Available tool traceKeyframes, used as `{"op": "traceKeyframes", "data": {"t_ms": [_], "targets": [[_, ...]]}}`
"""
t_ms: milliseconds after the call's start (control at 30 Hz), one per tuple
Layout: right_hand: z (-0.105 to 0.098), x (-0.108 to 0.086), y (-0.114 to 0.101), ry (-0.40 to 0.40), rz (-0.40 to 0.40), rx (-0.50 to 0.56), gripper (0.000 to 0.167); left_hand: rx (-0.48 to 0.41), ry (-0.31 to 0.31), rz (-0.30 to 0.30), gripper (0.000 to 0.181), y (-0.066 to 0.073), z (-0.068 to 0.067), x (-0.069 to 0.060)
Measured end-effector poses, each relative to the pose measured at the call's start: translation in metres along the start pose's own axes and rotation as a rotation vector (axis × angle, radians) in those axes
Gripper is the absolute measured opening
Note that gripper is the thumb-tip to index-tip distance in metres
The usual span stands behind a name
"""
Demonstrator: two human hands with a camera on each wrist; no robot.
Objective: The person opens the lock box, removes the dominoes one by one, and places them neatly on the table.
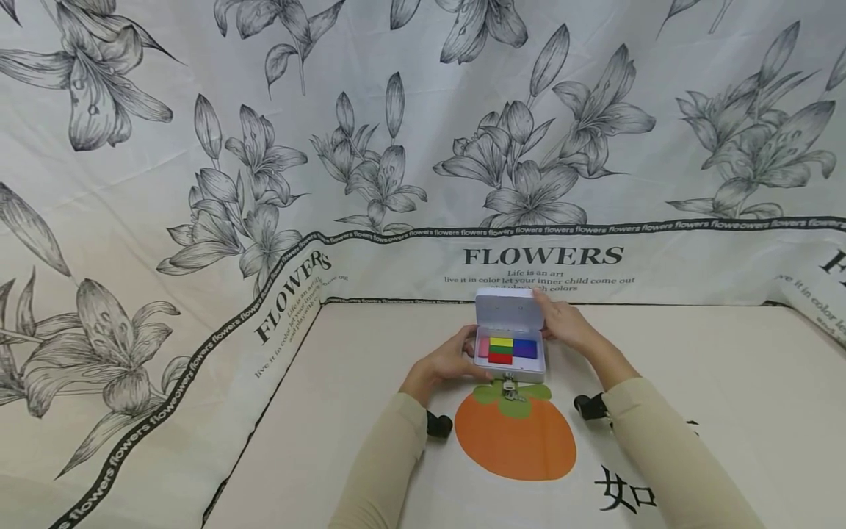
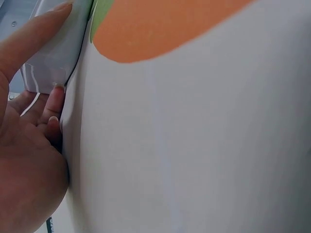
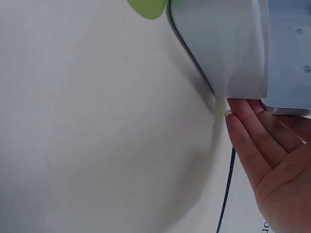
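A small pale metal box (image 1: 538, 373) with a hinged lid (image 1: 507, 311) stands on the table with its lid raised. Inside lie several coloured blocks (image 1: 500, 350): pink, yellow, green, red and blue. At the front of the box hangs a metal latch with what look like keys (image 1: 510, 389). My left hand (image 1: 452, 358) holds the box's left side, thumb along the front wall and the other fingers round the side. My right hand (image 1: 564, 323) is at the right edge of the lid, one finger up by its top corner; in the right wrist view other fingers (image 3: 250, 128) touch the box's rear side.
The box stands on a pale tablecloth (image 1: 370, 382) printed with an orange persimmon (image 1: 515, 441) and a black character (image 1: 624, 488). Behind rises a white curtain (image 1: 396, 264) with grey lilies and lettering. Black wrist devices (image 1: 590, 405) sit under both sleeves.
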State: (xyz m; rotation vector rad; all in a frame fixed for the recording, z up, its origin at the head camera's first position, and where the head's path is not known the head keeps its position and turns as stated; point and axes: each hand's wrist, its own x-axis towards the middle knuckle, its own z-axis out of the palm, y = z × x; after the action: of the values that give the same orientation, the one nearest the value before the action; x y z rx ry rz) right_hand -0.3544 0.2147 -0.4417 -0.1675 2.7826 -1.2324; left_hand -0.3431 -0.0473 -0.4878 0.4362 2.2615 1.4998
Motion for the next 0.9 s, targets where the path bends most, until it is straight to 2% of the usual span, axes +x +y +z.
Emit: {"op": "traceKeyframes", "data": {"t_ms": [333, 533, 900], "targets": [[-0.0035, -0.0029, -0.0019, -0.027, -0.011, 0.042, 0.103, 0.007, 0.001, 0.007, 0.100, -0.0012, 0.0006, 0.0000], [-0.0041, -0.0017, -0.0036, -0.056, 0.018, 0.052, 0.107, 0.005, 0.003, -0.002, 0.100, 0.0000, 0.0002, -0.0004], [-0.0068, -0.0101, -0.0084, -0.121, 0.058, 0.167, 0.106, 0.012, 0.003, -0.028, 0.100, 0.0005, -0.0007, -0.0015]]}}
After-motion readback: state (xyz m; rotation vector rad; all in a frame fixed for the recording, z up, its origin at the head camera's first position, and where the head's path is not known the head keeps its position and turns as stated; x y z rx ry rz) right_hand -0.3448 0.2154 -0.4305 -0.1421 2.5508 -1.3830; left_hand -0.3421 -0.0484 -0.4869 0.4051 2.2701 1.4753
